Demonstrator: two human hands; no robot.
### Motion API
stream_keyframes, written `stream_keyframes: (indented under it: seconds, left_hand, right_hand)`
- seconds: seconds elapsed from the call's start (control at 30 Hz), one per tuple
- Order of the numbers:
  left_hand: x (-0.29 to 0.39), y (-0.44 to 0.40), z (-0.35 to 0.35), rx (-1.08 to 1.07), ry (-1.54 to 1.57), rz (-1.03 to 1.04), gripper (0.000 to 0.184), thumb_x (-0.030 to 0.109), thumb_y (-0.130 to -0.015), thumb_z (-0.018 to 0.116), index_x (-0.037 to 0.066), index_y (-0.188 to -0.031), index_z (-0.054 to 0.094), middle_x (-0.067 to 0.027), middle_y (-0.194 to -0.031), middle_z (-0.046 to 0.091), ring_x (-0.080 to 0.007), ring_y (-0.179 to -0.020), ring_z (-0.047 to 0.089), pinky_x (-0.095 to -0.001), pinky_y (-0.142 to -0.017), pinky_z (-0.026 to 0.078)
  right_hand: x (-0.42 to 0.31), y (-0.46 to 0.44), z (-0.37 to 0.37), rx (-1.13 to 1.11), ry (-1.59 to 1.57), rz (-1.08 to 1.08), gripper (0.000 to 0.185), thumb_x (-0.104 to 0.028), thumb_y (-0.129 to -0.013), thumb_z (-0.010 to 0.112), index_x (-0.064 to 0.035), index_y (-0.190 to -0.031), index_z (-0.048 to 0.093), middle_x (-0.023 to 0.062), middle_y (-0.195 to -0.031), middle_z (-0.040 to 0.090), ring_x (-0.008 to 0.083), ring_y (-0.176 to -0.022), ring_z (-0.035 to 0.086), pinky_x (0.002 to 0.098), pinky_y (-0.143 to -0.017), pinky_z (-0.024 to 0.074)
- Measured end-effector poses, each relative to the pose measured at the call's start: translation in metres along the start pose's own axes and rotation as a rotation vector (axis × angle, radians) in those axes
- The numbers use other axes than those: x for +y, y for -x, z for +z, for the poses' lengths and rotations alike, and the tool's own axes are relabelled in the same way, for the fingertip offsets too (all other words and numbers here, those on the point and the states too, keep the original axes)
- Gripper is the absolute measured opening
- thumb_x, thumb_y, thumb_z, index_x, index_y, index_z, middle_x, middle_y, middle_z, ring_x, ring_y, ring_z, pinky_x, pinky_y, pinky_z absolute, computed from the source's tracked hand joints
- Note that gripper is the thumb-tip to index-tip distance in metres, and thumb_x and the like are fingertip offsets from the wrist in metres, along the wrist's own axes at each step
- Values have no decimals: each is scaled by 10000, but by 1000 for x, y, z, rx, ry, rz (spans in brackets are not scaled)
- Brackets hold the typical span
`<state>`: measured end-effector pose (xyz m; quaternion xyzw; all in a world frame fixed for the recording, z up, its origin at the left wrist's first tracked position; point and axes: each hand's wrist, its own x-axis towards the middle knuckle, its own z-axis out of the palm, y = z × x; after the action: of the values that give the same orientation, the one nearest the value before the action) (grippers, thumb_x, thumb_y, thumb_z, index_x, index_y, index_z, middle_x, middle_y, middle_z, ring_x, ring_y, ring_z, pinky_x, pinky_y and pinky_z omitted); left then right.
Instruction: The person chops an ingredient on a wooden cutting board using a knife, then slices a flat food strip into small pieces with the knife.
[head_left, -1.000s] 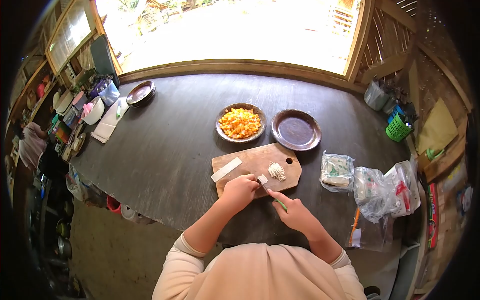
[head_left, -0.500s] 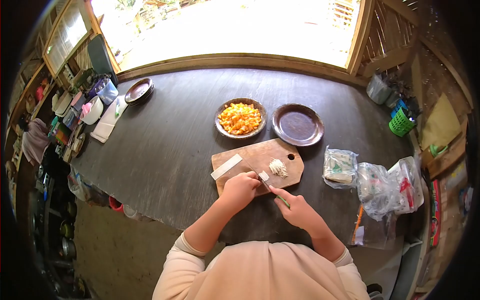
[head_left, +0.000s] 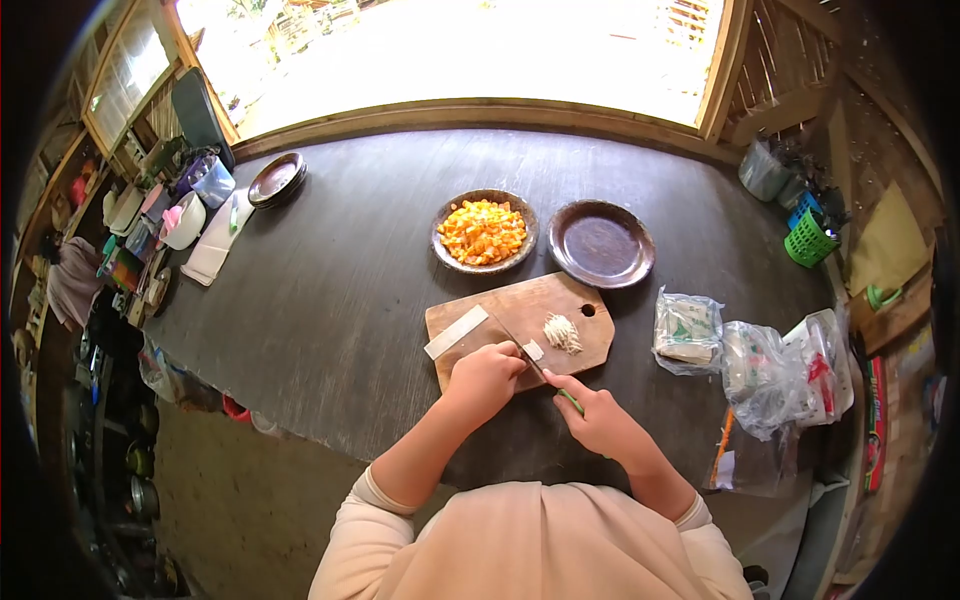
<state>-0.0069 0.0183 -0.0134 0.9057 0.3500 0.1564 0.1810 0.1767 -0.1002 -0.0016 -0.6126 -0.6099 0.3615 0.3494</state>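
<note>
My right hand [head_left: 603,420] grips a knife [head_left: 569,401] by its green handle, the blade lying across the wooden cutting board [head_left: 590,352]. Close against the blade's left side is my left hand [head_left: 487,378], its fingers curled down on the board; whatever they press on is hidden beneath them. Just right of the blade sits a small white cut piece [head_left: 533,350]. Further right is a little pile of thin white strips [head_left: 562,333]. A flat white slab [head_left: 456,332] lies at the board's left end.
Beyond the board stand a bowl of orange diced pieces [head_left: 483,233] and a dark brown plate [head_left: 602,243]. Plastic-wrapped packages [head_left: 688,330] lie to the right. Stacked small plates [head_left: 276,180] are at the back left, and a green basket [head_left: 810,240] is at the right edge.
The view has shifted slightly. Both hands stay at the same spot on the board, with the knife tilted a little differently and its green handle showing more.
</note>
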Motion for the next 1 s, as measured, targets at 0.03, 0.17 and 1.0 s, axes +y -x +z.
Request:
stream_keyframes:
  seconds: [0.03,0.17,1.0]
  left_hand:
    - [0,0,0,5,6,-2,152,106,-817,646,112,-914,764,-26,-929,670,-247,-879,669,-368,-756,546]
    - [-2,0,4,27,12,15,148,107,-819,646,112,-908,764,-24,-927,670,-244,-875,669,-366,-754,547]
    - [3,0,-1,9,-20,-30,159,125,-845,614,127,-899,763,-18,-940,653,-227,-900,670,-368,-748,549]
  right_hand:
    - [-2,-1,1,18,3,-19,409,-121,-966,566,-154,-1373,547,270,-902,667,455,-820,658,468,-702,528]
    - [-12,-7,-2,-96,33,202,398,-128,-977,558,-135,-1374,546,233,-1077,681,442,-980,640,434,-819,535]
    - [-1,-5,2,14,44,-33,417,-128,-960,572,-159,-1374,549,267,-814,651,445,-740,651,468,-651,516]
